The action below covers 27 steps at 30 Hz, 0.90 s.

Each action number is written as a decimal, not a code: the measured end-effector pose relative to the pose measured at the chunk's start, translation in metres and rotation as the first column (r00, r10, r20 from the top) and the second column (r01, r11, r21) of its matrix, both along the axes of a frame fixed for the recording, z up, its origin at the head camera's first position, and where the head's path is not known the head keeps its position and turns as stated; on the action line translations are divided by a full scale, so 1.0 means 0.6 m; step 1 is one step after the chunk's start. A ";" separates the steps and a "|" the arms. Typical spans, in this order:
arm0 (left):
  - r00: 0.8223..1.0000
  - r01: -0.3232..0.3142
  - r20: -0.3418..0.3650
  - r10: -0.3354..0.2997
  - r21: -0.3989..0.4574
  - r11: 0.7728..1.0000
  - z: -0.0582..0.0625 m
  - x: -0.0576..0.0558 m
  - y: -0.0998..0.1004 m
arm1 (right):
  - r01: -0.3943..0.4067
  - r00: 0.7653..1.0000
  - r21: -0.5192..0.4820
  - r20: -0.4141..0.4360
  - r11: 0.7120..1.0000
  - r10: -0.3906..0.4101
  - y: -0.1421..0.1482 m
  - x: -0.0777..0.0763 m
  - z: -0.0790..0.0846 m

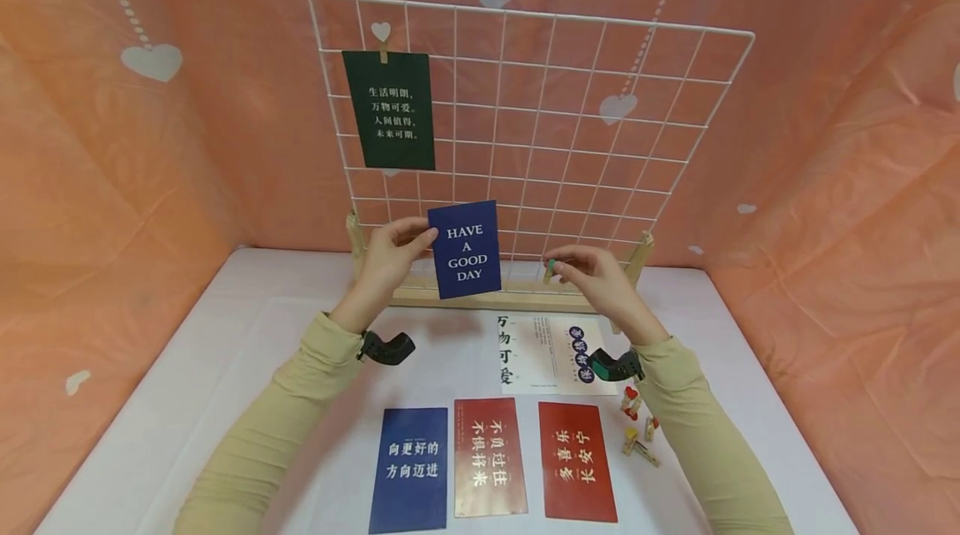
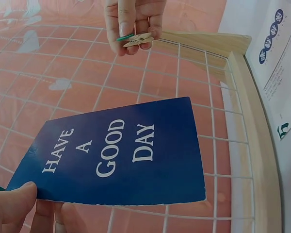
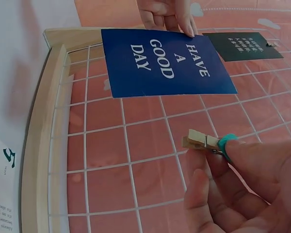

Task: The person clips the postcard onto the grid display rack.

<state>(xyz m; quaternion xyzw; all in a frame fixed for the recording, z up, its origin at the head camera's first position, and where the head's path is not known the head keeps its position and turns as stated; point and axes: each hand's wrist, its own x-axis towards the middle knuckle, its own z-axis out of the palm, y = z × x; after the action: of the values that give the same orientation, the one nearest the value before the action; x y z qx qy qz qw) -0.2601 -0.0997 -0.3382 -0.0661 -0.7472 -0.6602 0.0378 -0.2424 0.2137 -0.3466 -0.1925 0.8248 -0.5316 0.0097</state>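
My left hand (image 1: 392, 256) pinches a blue card (image 1: 467, 250) reading "HAVE A GOOD DAY" by its left edge, upright in front of the white wire grid (image 1: 517, 135). To the right, my right hand (image 1: 596, 275) holds a small wooden clothespin (image 3: 203, 140) with a green top between thumb and fingers. In the right wrist view its wooden end points toward the grid. A dark green card (image 1: 397, 114) hangs at the grid's upper left from a clothespin with a white heart (image 1: 381, 32).
A wooden base (image 1: 420, 298) carries the grid. On the white table (image 1: 180, 368) lie a white printed sheet (image 1: 551, 356), a blue card (image 1: 409, 468), a two-tone red card (image 1: 491, 456) and a red card (image 1: 577, 460). Several clothespins (image 1: 632, 439) lie at the right, beside my forearm.
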 end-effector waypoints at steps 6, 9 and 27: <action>0.999 0.001 -0.051 -0.002 -0.006 1.000 0.015 -0.003 0.006 | -0.002 1.000 0.006 -0.022 1.000 0.002 -0.003 -0.005 0.009; 0.997 -0.004 -0.079 0.003 -0.014 1.000 0.023 -0.004 0.010 | 0.001 0.999 0.010 -0.033 1.000 -0.001 -0.004 -0.008 0.017; 0.983 0.006 -0.182 -0.008 -0.015 1.000 0.063 -0.017 0.023 | -0.008 0.995 -0.044 -0.096 0.999 0.004 -0.024 -0.020 0.083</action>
<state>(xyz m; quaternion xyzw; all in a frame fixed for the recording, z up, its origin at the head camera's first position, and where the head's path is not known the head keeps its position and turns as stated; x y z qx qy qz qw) -0.2703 -0.0861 -0.3002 -0.1290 -0.7453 -0.6460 0.1031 -0.2543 0.1995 -0.2968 -0.2205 0.8116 -0.5400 -0.0325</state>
